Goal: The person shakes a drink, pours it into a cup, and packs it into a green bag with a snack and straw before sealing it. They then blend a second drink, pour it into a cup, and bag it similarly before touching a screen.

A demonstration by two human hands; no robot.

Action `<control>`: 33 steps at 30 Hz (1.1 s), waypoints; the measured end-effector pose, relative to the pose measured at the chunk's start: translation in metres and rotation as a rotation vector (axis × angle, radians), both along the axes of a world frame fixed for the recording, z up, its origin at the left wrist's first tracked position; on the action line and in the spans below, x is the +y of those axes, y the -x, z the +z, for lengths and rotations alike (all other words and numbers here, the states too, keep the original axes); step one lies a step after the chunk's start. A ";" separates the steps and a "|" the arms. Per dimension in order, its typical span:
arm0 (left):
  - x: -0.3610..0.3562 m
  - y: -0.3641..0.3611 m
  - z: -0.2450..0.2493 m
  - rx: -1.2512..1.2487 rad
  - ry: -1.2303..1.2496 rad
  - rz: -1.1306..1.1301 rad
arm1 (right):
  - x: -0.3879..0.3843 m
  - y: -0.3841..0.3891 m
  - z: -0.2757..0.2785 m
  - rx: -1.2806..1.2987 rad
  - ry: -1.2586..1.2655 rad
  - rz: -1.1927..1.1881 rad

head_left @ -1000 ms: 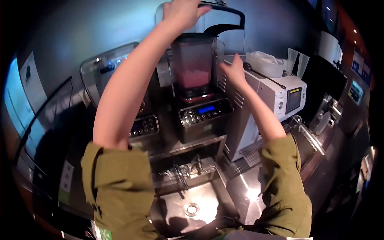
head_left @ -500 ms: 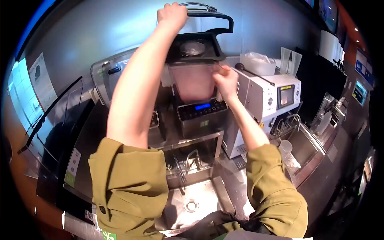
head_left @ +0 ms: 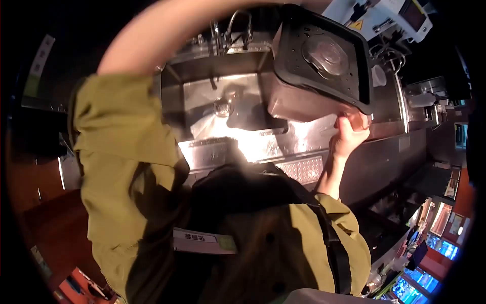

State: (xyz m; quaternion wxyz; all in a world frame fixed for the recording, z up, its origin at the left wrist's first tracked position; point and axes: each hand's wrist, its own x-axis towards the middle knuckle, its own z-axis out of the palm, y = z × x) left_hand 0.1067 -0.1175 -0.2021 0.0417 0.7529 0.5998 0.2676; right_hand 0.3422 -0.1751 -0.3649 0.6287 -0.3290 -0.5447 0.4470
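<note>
A blender jar [head_left: 298, 101] with pinkish contents hangs tilted above the counter beside the sink. Its black lid [head_left: 293, 55] is on, with a clear cap [head_left: 329, 57] in the middle and drops of liquid around it. My right hand [head_left: 353, 130] is closed around the near lower corner of the jar, where the handle is; the fingers wrap it. My left forearm [head_left: 157, 35] reaches across the top of the view toward the far side of the jar. The left hand itself is cut off by the upper edge and the lid.
A steel sink [head_left: 174, 83] with a drain and a faucet [head_left: 238, 25] lies left of the jar. A white machine [head_left: 400, 15] stands at the upper right, near a clear cup [head_left: 378, 76]. Bright steel counter [head_left: 304, 134] runs along the front.
The blender jar has come off its base, away from the raised cover, and down toward me beside the sink. My right hand moved with it; my left hand left the cover. The view tilted down.
</note>
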 end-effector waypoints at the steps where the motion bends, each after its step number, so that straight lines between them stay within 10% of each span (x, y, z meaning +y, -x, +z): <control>1: -0.029 -0.027 -0.019 -0.106 0.043 -0.130 | -0.001 -0.004 -0.021 -0.130 -0.029 -0.071; 6: -0.089 -0.118 -0.154 -0.071 -0.441 -0.063 | -0.019 -0.010 -0.057 -0.397 -0.174 -0.114; 14: -0.122 -0.117 -0.154 -0.373 -0.330 0.136 | -0.033 -0.031 -0.071 -0.605 -0.280 -0.055; 17: -0.116 -0.070 -0.116 -0.763 -0.789 0.373 | -0.028 -0.049 -0.080 -0.454 -0.146 -0.087; 22: -0.111 -0.037 -0.147 -0.631 -0.669 0.637 | -0.007 -0.117 -0.111 -0.236 0.071 -0.097; 30: -0.080 -0.068 -0.433 -0.257 0.270 0.977 | 0.039 -0.263 -0.072 -0.097 0.345 -0.388; 33: -0.042 -0.097 -0.443 -0.036 0.344 1.004 | 0.059 -0.310 -0.076 -0.150 0.278 -0.550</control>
